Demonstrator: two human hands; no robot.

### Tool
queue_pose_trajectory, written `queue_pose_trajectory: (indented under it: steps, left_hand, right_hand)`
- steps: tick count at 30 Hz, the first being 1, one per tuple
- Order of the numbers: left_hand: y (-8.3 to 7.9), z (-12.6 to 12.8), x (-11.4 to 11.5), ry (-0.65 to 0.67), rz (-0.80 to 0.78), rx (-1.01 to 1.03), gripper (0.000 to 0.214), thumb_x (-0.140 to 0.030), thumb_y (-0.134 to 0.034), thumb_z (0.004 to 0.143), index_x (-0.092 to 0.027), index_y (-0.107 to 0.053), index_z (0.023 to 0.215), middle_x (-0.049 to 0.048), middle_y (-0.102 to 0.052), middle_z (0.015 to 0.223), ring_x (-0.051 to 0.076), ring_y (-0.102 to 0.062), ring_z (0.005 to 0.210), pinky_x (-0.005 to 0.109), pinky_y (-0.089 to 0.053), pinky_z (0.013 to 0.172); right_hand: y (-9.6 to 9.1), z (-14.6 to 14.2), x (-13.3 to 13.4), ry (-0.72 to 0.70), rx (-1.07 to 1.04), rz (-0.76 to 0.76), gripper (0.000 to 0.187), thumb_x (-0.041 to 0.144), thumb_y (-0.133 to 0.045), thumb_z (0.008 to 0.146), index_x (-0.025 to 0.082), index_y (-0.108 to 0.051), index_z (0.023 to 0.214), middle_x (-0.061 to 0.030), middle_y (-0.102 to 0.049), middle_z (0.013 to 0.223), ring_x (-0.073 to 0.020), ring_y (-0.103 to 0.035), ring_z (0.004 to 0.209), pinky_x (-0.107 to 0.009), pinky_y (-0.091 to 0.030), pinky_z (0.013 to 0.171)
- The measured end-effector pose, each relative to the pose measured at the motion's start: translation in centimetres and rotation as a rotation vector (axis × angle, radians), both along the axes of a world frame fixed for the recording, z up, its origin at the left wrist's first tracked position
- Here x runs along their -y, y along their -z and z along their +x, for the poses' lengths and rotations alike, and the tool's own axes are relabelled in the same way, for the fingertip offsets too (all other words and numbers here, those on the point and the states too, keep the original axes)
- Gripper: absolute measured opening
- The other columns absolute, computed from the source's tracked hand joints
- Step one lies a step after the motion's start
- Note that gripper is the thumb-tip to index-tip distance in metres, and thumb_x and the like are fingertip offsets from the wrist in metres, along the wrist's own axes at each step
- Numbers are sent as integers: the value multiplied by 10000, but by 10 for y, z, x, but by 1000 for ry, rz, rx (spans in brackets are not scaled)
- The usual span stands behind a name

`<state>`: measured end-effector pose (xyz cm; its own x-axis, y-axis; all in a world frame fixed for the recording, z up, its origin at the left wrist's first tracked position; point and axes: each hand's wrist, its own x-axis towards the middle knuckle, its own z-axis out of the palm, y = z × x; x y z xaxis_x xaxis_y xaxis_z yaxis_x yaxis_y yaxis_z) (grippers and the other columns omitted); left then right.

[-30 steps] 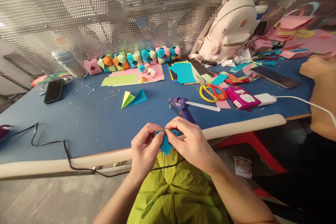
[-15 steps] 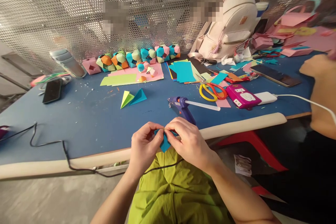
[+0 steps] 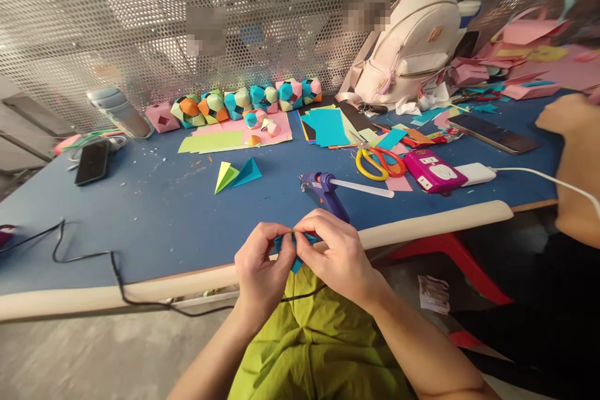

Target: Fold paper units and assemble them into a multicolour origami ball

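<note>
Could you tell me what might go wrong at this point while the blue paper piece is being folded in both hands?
The blue paper piece is pinched between the left hand and right hand off the table edge, over the lap, so it could drop to the floor if it slips. The glue gun lies just beyond the knuckles; a forward reach might brush it. The black cable hangs over the edge and could snag.

A shared paper-craft workshop. The blue table (image 3: 154, 212) carries coloured paper sheets (image 3: 323, 126), a row of folded paper balls (image 3: 244, 100), scissors (image 3: 377, 162) and a glue gun (image 3: 328, 190). A perforated metal screen (image 3: 140, 12) backs it.
</note>
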<state>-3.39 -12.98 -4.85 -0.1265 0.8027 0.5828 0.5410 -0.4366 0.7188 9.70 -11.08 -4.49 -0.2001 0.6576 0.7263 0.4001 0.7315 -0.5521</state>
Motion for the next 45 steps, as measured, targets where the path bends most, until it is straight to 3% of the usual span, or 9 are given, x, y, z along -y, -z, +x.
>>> queue_pose_trajectory:
  steps: [3,7,11,18,26,33,40,45]
  left_hand:
    - [1,-2,-1,62,-86,101,95,-148,-570,797,-186,-625,730,-20,-615,645,80,-514,545,177,-417,506]
    - [1,-6,-5,224,-214,327,29,-167,-609,763,-173,-637,758,14,-650,736,122,-610,700,202,-506,639]
    - [0,-7,-7,287,-268,396,99,-169,-661,693,-154,-651,790,37,-656,766,139,-616,726,212,-523,635]
    - [-2,-3,-7,181,-282,393,17,-178,-640,694,-167,-627,691,15,-633,682,120,-582,649,197,-491,565]
    - [6,-2,-7,-24,-265,311,18,-179,-610,665,-183,-627,666,-25,-599,610,76,-491,499,168,-395,441]
    - [8,-4,-6,-28,-275,317,33,-197,-626,680,-180,-642,656,-24,-608,585,76,-481,469,174,-403,430]
    - [7,-1,-5,-60,-262,296,31,-176,-619,670,-178,-649,669,-12,-644,625,91,-541,519,179,-451,478]
    - [8,-1,-4,5,-266,314,39,-154,-606,677,-180,-625,699,1,-634,678,112,-581,602,194,-487,538]
  right_hand:
    - [2,-1,-1,41,58,84,162,37,-483,833,187,-526,790,-44,-603,696,-168,-586,687,-291,-479,630]
    - [4,0,-2,116,179,190,167,34,-464,853,184,-527,813,-49,-591,687,-178,-564,682,-308,-463,635]
    - [7,0,-2,159,246,219,158,55,-451,874,183,-531,827,-56,-587,702,-176,-530,667,-310,-444,626]
    - [9,1,0,108,205,196,161,54,-447,881,178,-548,857,-68,-604,726,-188,-551,696,-316,-453,641]
    - [9,3,4,-51,-30,-32,163,109,-484,888,166,-585,1002,-83,-653,884,-175,-621,833,-307,-524,738]
    - [10,3,5,47,-9,-59,120,118,-482,872,187,-566,821,-36,-608,709,-146,-577,656,-267,-490,600]
    - [12,1,4,36,-15,-50,132,116,-467,878,183,-572,833,-47,-617,725,-152,-573,665,-280,-485,614]
    - [13,1,3,52,-2,-22,126,107,-475,875,183,-563,825,-49,-612,714,-155,-575,656,-280,-478,608]
